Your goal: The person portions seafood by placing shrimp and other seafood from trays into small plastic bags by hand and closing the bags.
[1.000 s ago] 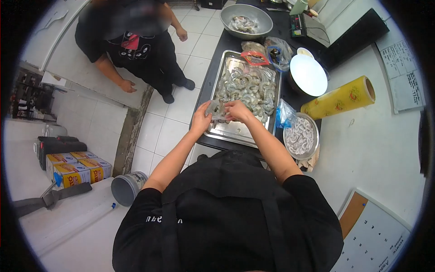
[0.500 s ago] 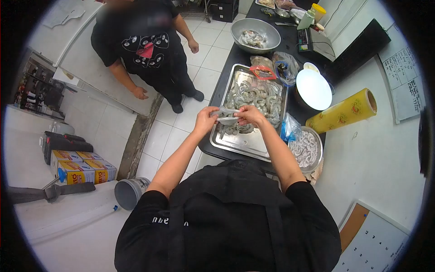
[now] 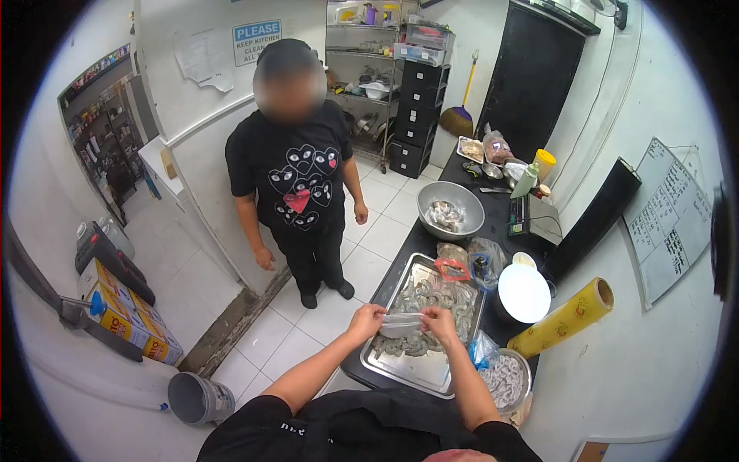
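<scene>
A clear plastic zip bag (image 3: 402,324) is stretched between my two hands, above the metal tray. My left hand (image 3: 367,321) pinches one end of its top edge, and my right hand (image 3: 439,324) pinches the other end. Beneath them, several raw shrimp (image 3: 416,346) lie on the metal tray (image 3: 426,374). At the tray's far end sits a plastic bag with a red-orange edge (image 3: 453,267). To the right of my right hand is a bowl of peeled shrimp (image 3: 506,379), with a blue-tinted plastic bag (image 3: 483,350) at its side.
A co-worker (image 3: 296,177) stands across the tiled floor, arms down. A large grey bowl (image 3: 467,202), a white round lid (image 3: 524,292), a scale (image 3: 520,216) and a yellow film roll (image 3: 562,317) line the black table. A grey bucket (image 3: 200,398) stands at lower left.
The camera has tilted up, showing more of the room. My hands have drawn the bag's top edge straighter between them. The co-worker remains standing in about the same place.
</scene>
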### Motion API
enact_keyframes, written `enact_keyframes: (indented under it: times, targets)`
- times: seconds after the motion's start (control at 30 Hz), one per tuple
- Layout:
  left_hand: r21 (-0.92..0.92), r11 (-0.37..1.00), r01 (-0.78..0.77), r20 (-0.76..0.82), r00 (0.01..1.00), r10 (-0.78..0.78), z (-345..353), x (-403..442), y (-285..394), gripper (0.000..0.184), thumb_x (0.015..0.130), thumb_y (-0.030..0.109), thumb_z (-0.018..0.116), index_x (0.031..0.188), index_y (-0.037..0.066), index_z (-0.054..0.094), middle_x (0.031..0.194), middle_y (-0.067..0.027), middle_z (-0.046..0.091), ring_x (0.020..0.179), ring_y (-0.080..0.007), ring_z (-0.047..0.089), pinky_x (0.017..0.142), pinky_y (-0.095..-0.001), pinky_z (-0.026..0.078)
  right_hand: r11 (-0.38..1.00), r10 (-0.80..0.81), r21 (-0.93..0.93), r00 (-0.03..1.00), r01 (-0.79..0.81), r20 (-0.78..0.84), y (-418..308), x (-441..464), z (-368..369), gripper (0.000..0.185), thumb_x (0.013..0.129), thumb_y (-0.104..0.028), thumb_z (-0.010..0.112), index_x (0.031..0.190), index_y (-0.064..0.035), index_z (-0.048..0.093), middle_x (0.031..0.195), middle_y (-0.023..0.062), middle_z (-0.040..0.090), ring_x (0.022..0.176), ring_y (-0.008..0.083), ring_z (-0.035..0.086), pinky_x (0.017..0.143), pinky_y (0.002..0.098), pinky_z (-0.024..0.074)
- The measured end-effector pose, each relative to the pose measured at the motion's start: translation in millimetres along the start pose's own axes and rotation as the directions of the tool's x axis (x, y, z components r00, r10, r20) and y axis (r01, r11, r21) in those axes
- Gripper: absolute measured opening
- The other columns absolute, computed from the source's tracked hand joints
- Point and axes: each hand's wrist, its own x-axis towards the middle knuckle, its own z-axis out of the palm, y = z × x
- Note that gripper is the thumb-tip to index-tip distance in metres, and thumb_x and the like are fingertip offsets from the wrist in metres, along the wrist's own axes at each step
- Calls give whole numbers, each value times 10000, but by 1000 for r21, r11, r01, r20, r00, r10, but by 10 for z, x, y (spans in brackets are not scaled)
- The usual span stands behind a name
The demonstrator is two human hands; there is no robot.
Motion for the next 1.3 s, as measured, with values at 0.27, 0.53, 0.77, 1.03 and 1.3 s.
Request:
enact_keyframes:
  times: [0.27,0.53,0.77,1.03,1.3]
  targets:
    - [118,960,-253,-155,950,270,-75,169,153,126,798,87,543,848,33,645,821,-195,630,808,-360,613,689,-426,483,994,-113,-13,993,113,-32,-41,31,-215,194,823,-152,668,932,7,682,710,31,636,628,111,584,598,261,484]
    - [-367,927,-76,160,977,143,-327,395,911,138,839,39,584,966,2,623,822,-81,637,682,-139,652,594,-264,523,638,-757,-375,638,673,-143,-935,-225,327,254,834,-169,650,1024,-3,635,825,65,630,721,196,584,667,289,459]
    - [-218,904,-369,38,922,385,-826,218,1035,569,747,217,743,1227,37,498,1145,-119,543,897,-166,605,769,-303,508,606,-770,-408,633,683,-84,-1181,-25,579,224,794,-218,676,834,-26,568,741,138,526,683,332,539,579,398,428]
    - [23,842,-539,439,762,476,-927,215,1025,1010,526,416,867,1317,23,377,1315,-175,451,1194,-311,469,1007,-387,369,264,-941,-425,328,866,83,-2256,-339,557,373,749,-278,731,647,-15,486,602,85,414,536,225,428,487,339,354]
    - [-593,800,-94,401,827,395,-724,55,1208,556,769,159,692,1240,-31,466,1173,-116,549,1123,-202,495,968,-313,381,144,-981,-432,186,890,58,-2672,-309,705,389,732,-356,727,689,-27,524,702,79,513,557,251,511,503,331,422]
